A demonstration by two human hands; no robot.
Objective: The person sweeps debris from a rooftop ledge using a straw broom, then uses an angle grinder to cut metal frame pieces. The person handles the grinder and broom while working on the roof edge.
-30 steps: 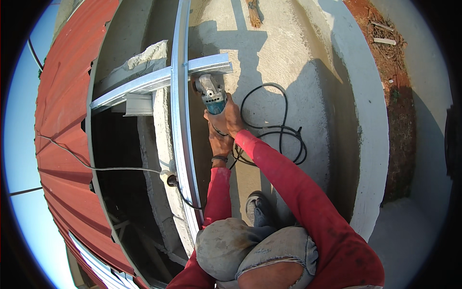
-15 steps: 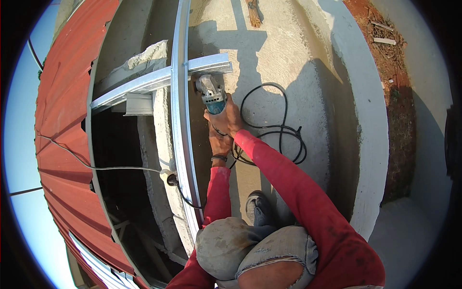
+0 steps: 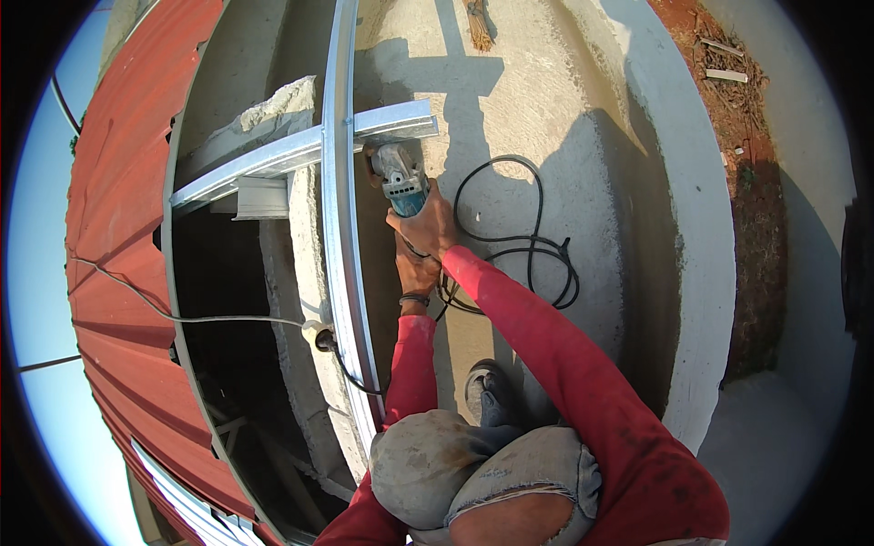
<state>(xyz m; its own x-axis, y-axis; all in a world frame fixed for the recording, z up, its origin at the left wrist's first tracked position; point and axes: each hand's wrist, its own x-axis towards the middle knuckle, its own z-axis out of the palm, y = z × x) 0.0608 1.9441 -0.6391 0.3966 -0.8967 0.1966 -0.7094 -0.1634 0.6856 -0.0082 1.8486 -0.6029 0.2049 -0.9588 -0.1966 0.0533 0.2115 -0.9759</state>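
A teal-and-silver angle grinder (image 3: 407,202) is held in both my hands, its head up against the underside of a short silver metal channel (image 3: 391,120). My right hand (image 3: 435,224) is wrapped round the grinder's teal body. Just behind it, my left hand (image 3: 417,269) is closed at the rear of the tool, its fingers partly hidden by the right hand. The disc is mostly out of sight beside the grinder's head. A long silver channel (image 3: 339,196) runs lengthwise and crosses over the short one.
The black power cord (image 3: 539,205) loops on the concrete floor (image 3: 569,264) to the right. A plug and socket (image 3: 320,337) sit on a rough concrete ledge (image 3: 309,241). Red roofing sheets (image 3: 118,264) and a dark opening (image 3: 218,282) lie left. A low wall (image 3: 706,273) curves along the right.
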